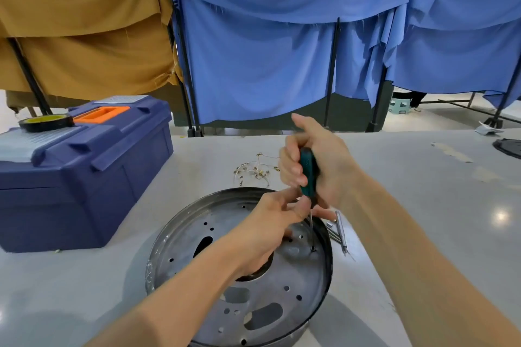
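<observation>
right hand [320, 162] grips screwdriver [307, 175] (tip in pan [194, 234] hole) | left hand [267, 224] pinches its shaft [311, 224]

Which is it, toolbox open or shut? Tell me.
Shut: the toolbox lid sits flat on its body, with a tape roll resting on top.

Upright green screwdriver [308, 175] in metal pan [296, 270]
</observation>
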`<state>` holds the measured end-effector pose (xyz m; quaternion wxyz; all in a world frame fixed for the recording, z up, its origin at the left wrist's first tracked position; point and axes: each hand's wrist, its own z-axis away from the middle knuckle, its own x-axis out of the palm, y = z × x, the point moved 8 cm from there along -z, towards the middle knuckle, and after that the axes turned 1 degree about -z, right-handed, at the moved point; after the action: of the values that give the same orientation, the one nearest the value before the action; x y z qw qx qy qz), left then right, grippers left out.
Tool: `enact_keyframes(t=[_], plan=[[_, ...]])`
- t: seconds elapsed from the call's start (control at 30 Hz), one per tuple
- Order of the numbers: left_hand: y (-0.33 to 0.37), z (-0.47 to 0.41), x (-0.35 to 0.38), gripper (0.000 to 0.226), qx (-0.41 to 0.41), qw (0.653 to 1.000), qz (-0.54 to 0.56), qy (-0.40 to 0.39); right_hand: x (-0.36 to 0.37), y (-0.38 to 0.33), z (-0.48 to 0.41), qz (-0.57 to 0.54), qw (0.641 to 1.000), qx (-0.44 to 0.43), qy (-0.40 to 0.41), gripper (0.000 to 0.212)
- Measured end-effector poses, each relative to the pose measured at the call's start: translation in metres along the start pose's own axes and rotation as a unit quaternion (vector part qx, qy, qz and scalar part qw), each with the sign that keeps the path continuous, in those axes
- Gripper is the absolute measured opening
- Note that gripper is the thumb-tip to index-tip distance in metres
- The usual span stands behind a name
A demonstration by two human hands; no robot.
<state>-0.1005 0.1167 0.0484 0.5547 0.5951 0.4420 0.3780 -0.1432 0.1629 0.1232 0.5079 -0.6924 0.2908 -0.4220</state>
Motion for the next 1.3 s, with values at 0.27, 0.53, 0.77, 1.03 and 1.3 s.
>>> enact_keyframes(t=[0.27,0.53,0.77,1.03,1.3], plan=[[-0.001,0.001,0.002,0.03,-0.006,1.0,0.001,-0.02,-0.003,-0.003,0.002,0.043,0.998,-0.016,-0.039,0.062],[0.0,0.0,0.004,0.034,0.017,1.0,-0.004,0.0,-0.021,-0.011,0.04,0.094,0.928,-0.229,0.279,0.071],[-0.001,0.002,0.004,0.026,-0.013,1.0,-0.028,-0.004,0.003,-0.003,0.009,0.07,0.989,0.045,-0.121,0.071],[0.002,-0.001,0.005,0.02,0.008,1.0,-0.005,-0.001,-0.025,-0.012,0.016,0.021,0.977,-0.147,0.152,0.06],[-0.002,0.0,-0.001,0.02,-0.014,0.999,-0.022,0.033,-0.002,-0.003,0.004,0.04,0.998,-0.033,0.019,0.064]])
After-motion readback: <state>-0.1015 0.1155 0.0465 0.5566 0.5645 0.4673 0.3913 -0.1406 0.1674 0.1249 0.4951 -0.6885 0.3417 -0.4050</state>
